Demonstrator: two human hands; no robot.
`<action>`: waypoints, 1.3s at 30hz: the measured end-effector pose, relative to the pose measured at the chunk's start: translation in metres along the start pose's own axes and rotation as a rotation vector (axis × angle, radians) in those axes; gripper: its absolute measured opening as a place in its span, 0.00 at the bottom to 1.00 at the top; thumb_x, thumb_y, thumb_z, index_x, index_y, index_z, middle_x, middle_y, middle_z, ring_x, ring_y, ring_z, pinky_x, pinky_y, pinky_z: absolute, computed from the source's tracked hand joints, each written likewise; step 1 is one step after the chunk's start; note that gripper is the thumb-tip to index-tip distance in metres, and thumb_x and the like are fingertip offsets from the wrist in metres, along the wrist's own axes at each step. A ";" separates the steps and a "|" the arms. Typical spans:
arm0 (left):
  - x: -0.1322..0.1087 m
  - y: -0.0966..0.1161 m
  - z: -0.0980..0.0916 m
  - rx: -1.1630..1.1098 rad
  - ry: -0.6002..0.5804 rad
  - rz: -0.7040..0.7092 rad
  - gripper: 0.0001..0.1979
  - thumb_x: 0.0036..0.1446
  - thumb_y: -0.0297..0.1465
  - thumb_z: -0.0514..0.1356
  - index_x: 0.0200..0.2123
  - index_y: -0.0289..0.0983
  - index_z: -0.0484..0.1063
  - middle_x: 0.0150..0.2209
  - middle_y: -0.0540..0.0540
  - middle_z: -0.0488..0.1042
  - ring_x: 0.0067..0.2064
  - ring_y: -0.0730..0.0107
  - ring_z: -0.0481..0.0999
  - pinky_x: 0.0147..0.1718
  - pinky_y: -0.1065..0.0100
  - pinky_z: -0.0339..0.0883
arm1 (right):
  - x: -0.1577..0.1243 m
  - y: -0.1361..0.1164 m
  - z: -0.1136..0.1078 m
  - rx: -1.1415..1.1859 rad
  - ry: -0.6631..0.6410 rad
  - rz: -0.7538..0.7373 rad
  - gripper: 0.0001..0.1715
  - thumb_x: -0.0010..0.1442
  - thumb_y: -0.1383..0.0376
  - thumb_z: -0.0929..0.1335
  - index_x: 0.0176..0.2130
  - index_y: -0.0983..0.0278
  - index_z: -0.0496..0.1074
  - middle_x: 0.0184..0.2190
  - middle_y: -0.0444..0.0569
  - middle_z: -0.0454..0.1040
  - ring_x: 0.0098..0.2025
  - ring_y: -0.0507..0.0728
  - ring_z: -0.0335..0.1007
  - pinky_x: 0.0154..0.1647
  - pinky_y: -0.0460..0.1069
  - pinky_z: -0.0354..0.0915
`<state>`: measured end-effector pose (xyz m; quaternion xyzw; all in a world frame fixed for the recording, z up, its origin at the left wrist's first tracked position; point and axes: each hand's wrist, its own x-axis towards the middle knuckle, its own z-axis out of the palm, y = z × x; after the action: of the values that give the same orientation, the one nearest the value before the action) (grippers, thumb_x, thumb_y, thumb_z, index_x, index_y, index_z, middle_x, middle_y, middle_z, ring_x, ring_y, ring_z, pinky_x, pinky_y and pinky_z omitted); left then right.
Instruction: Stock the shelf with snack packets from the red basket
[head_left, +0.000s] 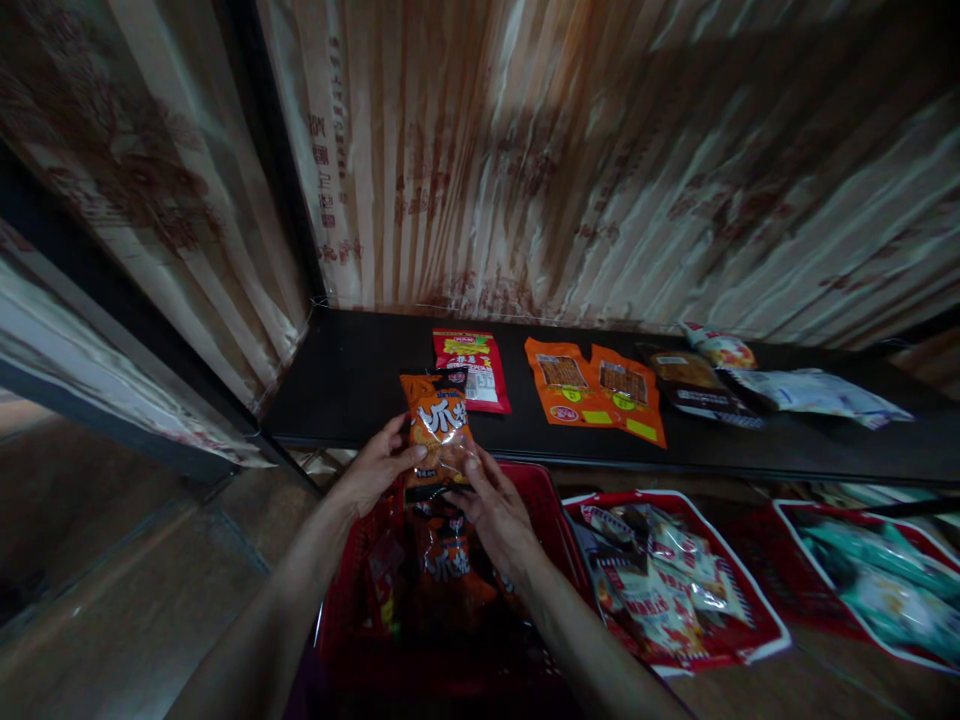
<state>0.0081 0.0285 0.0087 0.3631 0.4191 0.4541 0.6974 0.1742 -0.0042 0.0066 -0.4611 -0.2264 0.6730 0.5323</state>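
Note:
An orange snack bag [441,425] with white lettering and dark ends is held upright between my two hands. My left hand [386,460] grips its left edge, thumb across the front. My right hand [499,505] holds its lower right side. Right below is a red basket [536,490] in which more orange bags [450,575] of the same look lie, partly in shadow. Just behind the held bag, a red and yellow packet [480,365] lies on the black shelf [360,365], its lower left corner covered.
Two joined orange packets [596,390], a dark tray-like pack [701,385] and a white packet [821,392] lie further right on the shelf. Baskets of white-red bags [660,580] and green bags [885,570] stand below. A black post [281,150] rises at left before the printed curtain.

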 end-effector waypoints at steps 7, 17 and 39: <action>0.006 -0.004 -0.001 -0.032 0.150 0.048 0.35 0.46 0.34 0.66 0.57 0.35 0.59 0.49 0.38 0.72 0.47 0.60 0.74 0.46 0.59 0.67 | 0.002 0.003 -0.003 -0.037 -0.120 -0.033 0.29 0.47 0.59 0.74 0.49 0.55 0.70 0.49 0.46 0.74 0.42 0.54 0.73 0.44 0.52 0.70; 0.005 -0.003 0.002 -0.055 0.165 0.032 0.33 0.45 0.34 0.67 0.55 0.37 0.62 0.48 0.39 0.73 0.46 0.59 0.74 0.47 0.58 0.66 | 0.007 0.005 -0.002 -0.180 -0.076 -0.055 0.33 0.44 0.59 0.75 0.51 0.57 0.70 0.41 0.45 0.77 0.30 0.51 0.71 0.29 0.47 0.69; -0.002 -0.002 -0.008 -0.070 -0.141 0.079 0.43 0.36 0.15 0.54 0.59 0.42 0.59 0.57 0.44 0.67 0.57 0.60 0.65 0.56 0.59 0.57 | 0.015 0.017 -0.008 -0.315 -0.062 -0.131 0.39 0.49 0.53 0.72 0.58 0.56 0.63 0.48 0.48 0.75 0.38 0.58 0.74 0.40 0.54 0.70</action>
<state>0.0008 0.0265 0.0041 0.3858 0.3381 0.4690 0.7190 0.1725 0.0023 -0.0162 -0.5021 -0.3749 0.6068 0.4890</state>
